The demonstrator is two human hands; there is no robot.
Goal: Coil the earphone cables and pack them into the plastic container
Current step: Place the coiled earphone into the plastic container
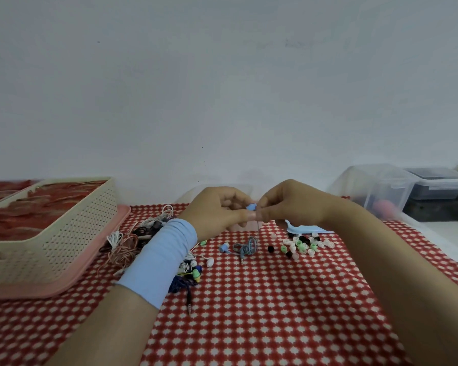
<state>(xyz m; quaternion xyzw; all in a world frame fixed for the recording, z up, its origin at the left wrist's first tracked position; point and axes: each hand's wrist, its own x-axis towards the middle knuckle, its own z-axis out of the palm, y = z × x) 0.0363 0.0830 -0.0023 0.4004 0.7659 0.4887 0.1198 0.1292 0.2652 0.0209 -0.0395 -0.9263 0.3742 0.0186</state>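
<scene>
Two hands pinch one blue earbud.
Left hand and right hand meet at fingertips; grey cable hangs toward 6 o'clock, bunched on tablecloth.

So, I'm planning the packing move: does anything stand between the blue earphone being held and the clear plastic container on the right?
Only the right hand and its forearm cross that line. Below it, scattered ear tips lie on the tablecloth between blue earphone and clear plastic container, probably low enough to pass over.
</scene>
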